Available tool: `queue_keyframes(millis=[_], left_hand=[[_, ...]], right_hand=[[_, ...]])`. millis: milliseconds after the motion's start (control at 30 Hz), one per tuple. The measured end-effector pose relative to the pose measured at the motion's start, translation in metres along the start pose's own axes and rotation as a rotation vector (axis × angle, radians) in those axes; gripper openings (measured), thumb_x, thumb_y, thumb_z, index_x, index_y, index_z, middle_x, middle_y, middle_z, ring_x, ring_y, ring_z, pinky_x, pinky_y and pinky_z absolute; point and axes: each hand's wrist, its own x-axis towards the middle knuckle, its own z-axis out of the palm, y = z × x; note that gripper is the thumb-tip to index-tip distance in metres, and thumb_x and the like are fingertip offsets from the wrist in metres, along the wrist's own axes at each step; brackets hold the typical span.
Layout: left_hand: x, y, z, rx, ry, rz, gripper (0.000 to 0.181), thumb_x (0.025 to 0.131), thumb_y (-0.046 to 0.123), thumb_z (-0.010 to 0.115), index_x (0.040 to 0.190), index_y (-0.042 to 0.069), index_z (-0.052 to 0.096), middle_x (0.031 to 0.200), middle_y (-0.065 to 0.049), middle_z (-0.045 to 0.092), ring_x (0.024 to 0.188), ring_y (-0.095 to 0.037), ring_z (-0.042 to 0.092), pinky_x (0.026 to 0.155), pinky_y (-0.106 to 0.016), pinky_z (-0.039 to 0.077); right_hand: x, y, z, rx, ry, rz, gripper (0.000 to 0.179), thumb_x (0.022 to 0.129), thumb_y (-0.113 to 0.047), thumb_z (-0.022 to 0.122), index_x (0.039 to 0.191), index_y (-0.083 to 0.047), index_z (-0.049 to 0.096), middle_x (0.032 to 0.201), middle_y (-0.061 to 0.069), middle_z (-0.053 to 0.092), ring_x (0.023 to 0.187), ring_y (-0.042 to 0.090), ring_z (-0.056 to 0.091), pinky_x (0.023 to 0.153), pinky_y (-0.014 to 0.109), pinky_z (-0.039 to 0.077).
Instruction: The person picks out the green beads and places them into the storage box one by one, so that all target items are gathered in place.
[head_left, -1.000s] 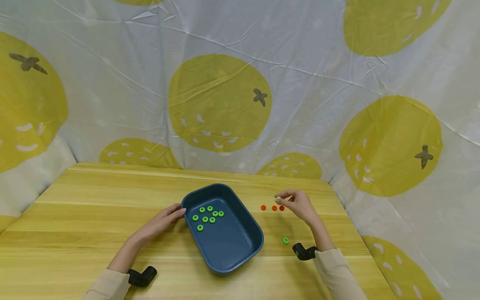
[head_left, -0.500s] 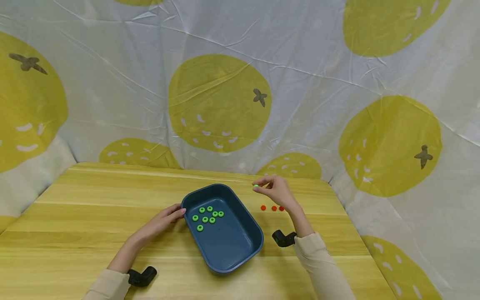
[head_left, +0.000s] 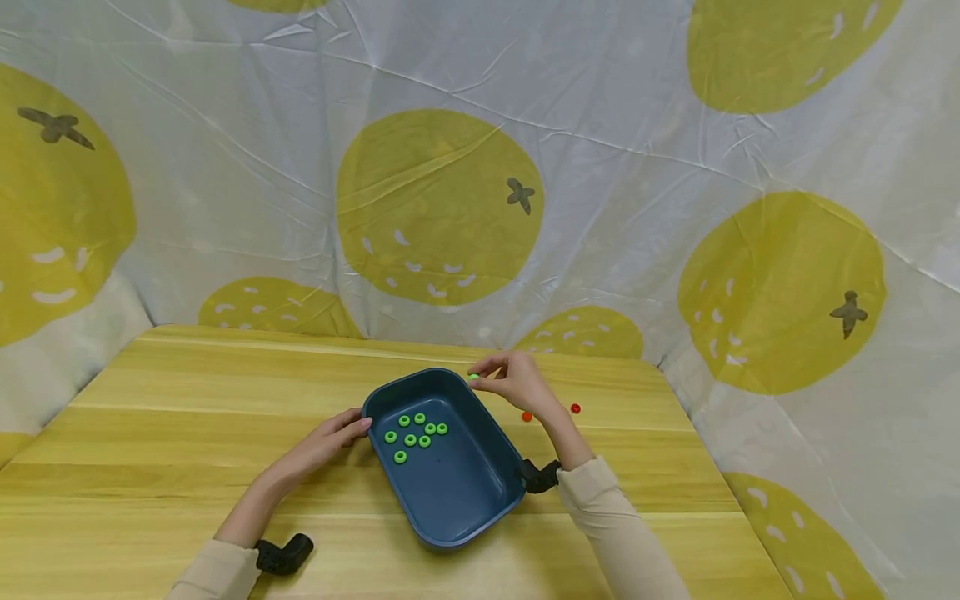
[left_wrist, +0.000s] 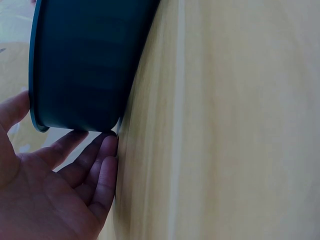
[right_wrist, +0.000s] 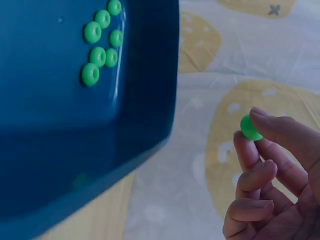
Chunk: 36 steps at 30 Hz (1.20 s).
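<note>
A dark blue rectangular bin (head_left: 450,500) stands on the wooden table, with several green ring beads (head_left: 410,439) lying on its floor toward the far left end. My left hand (head_left: 335,436) holds the bin at its left far corner. In the left wrist view, the thumb is at the rim and the fingertips (left_wrist: 107,145) touch the outer wall. Between thumb and fingertips, my right hand (head_left: 513,383) pinches one green ring bead (right_wrist: 250,128). That hand is raised just outside the bin's far right rim, its last fingers loosely bent.
An orange bead (head_left: 527,417) and a red bead (head_left: 576,408) lie on the table (head_left: 637,433) right of the bin, partly behind the right wrist. Beyond the table's far edge hangs a fruit-print cloth (head_left: 442,208). Each wrist wears a black camera (head_left: 285,554).
Carrying the green bead, my right hand has moved left from above the orange and red beads to the bin's right rim. My left hand and the bin stay put.
</note>
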Motion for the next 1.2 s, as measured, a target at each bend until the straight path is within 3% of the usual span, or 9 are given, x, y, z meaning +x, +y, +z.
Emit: queue_keyframes(millis=[200,567,767,1033,1200], left_hand=[[0.001,0.000,0.000,0.003,0.009,-0.015,0.059,0.101,0.038,0.037,0.141,-0.004,0.033,0.140,-0.023,0.044,0.130,-0.035,0.041,0.108,-0.050,0.034],[0.001,0.002,-0.001,0.014,-0.001,-0.003,0.058,0.101,0.036,0.036,0.141,-0.005,0.032,0.139,-0.025,0.044,0.129,-0.036,0.042,0.106,-0.049,0.036],[0.001,0.002,-0.001,0.013,-0.007,0.008,0.056,0.102,0.035,0.036,0.141,-0.006,0.033,0.138,-0.025,0.044,0.128,-0.035,0.043,0.106,-0.049,0.036],[0.000,0.001,0.000,-0.017,0.003,-0.035,0.061,0.101,0.039,0.037,0.143,-0.005,0.029,0.143,-0.025,0.039,0.132,-0.038,0.039,0.109,-0.053,0.031],[0.001,0.001,0.001,-0.014,0.000,-0.023,0.060,0.101,0.038,0.036,0.142,-0.005,0.030,0.142,-0.025,0.040,0.132,-0.038,0.039,0.109,-0.053,0.031]], right_hand=[[0.007,-0.007,0.015,-0.042,-0.056,-0.043,0.018,0.082,-0.018,0.073,0.095,-0.007,0.073,0.085,0.007,0.071,0.068,0.017,0.061,0.058,0.020,0.048],[0.029,-0.022,0.058,-0.187,-0.226,-0.054,0.005,0.080,-0.015,0.074,0.084,-0.012,0.074,0.081,0.001,0.071,0.072,0.007,0.061,0.063,0.014,0.046],[0.037,-0.019,0.078,-0.279,-0.258,-0.039,0.006,0.077,-0.014,0.076,0.082,-0.012,0.075,0.079,-0.001,0.072,0.067,0.003,0.060,0.061,0.012,0.047],[0.037,-0.014,0.092,-0.309,-0.285,0.041,0.006,0.078,-0.016,0.077,0.082,-0.013,0.073,0.076,-0.004,0.069,0.062,0.002,0.057,0.056,0.014,0.046],[0.035,-0.010,0.096,-0.316,-0.291,0.053,0.005,0.079,-0.016,0.076,0.082,-0.013,0.073,0.076,-0.004,0.068,0.060,0.002,0.056,0.055,0.014,0.045]])
